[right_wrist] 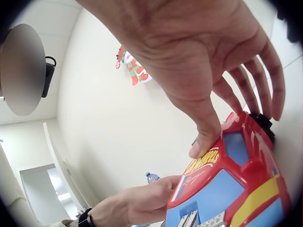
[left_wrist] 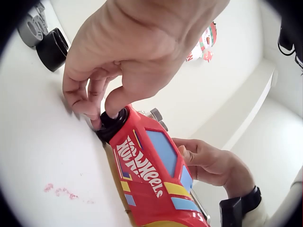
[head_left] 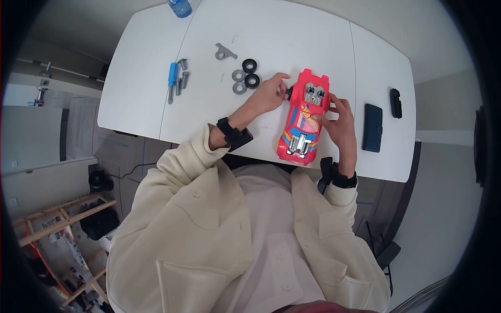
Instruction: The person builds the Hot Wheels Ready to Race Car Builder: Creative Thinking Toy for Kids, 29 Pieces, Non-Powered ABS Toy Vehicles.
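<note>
A red toy car (head_left: 304,117) with Hot Wheels lettering lies lengthwise near the table's front edge. At its left side my left hand (head_left: 270,95) pinches a black round wheel part (left_wrist: 115,124) with thumb and fingers, right against the car's body. From the other side my right hand (head_left: 342,121) steadies the car, its thumb pressing the top and its fingers reaching down the side. A black piece (right_wrist: 263,125) shows by those fingertips in the right wrist view. Left of the car, two black wheels (head_left: 252,81) lie beside two grey rings (head_left: 239,88).
Farther left are a blue screwdriver (head_left: 172,77), several grey bolts (head_left: 185,79) and a grey flat wrench (head_left: 225,52). A dark blue phone case (head_left: 372,128) and a black case (head_left: 396,103) lie on the right. A bottle (head_left: 180,7) stands at the far edge of the white table (head_left: 297,31).
</note>
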`<action>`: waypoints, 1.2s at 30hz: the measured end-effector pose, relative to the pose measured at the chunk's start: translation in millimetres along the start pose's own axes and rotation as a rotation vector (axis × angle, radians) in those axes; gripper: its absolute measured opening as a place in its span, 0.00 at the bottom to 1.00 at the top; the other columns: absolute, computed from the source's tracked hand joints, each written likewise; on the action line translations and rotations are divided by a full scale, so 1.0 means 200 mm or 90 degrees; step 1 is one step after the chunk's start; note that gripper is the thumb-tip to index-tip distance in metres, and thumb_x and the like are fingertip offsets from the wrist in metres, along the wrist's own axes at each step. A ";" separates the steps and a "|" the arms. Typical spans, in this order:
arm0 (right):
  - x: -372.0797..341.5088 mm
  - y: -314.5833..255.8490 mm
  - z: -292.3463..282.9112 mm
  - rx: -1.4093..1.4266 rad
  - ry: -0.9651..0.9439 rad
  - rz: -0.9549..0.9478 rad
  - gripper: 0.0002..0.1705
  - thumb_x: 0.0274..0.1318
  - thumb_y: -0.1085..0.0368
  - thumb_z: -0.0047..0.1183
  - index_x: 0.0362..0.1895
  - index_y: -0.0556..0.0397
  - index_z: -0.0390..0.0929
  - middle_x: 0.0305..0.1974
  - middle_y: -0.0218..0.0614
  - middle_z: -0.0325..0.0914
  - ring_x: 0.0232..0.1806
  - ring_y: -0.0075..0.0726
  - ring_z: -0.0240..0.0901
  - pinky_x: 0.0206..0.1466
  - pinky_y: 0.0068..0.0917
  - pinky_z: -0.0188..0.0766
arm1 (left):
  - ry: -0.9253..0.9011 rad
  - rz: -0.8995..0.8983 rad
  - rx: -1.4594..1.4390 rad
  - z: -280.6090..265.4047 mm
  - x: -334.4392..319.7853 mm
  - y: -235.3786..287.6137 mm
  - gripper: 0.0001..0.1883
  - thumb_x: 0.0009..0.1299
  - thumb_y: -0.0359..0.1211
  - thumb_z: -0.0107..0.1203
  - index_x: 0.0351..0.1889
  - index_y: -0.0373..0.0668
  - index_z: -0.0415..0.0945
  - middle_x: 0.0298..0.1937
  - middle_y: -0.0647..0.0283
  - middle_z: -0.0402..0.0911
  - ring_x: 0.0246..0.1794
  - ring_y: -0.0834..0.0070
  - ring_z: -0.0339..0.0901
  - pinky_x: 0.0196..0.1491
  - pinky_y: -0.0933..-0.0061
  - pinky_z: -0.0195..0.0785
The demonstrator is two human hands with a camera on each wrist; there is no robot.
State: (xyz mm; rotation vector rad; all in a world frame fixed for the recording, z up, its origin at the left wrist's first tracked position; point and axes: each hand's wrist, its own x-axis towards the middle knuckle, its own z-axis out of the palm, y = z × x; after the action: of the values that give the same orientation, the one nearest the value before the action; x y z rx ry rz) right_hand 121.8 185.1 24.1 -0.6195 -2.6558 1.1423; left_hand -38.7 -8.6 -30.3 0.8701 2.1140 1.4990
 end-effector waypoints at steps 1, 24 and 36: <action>0.00 -0.02 -0.01 0.031 -0.001 0.009 0.48 0.38 0.57 0.81 0.67 0.53 0.76 0.54 0.39 0.75 0.53 0.40 0.81 0.50 0.38 0.81 | -0.023 -0.010 -0.006 -0.01 -0.01 0.01 0.21 0.68 0.22 0.57 0.60 0.34 0.73 0.35 0.53 0.85 0.33 0.65 0.84 0.39 0.67 0.76; 0.02 0.04 0.01 -0.004 0.001 -0.055 0.43 0.46 0.58 0.78 0.67 0.54 0.75 0.55 0.42 0.75 0.54 0.45 0.80 0.53 0.39 0.80 | -0.024 0.108 0.530 -0.02 -0.01 0.25 0.03 0.62 0.26 0.61 0.31 0.37 0.84 0.35 0.50 0.85 0.36 0.51 0.85 0.39 0.53 0.78; 0.00 -0.03 0.02 -0.059 0.040 -0.017 0.43 0.51 0.50 0.74 0.68 0.53 0.74 0.60 0.41 0.76 0.55 0.42 0.80 0.53 0.38 0.80 | 0.096 0.065 0.612 -0.27 -0.11 0.27 0.11 0.59 0.30 0.71 0.37 0.39 0.82 0.46 0.54 0.79 0.50 0.54 0.79 0.46 0.55 0.78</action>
State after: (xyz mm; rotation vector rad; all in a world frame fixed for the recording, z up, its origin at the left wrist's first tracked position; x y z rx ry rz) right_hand 118.5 179.5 25.5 -0.6222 -2.6664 0.9812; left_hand -43.4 -49.3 39.1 1.1879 2.9644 0.5076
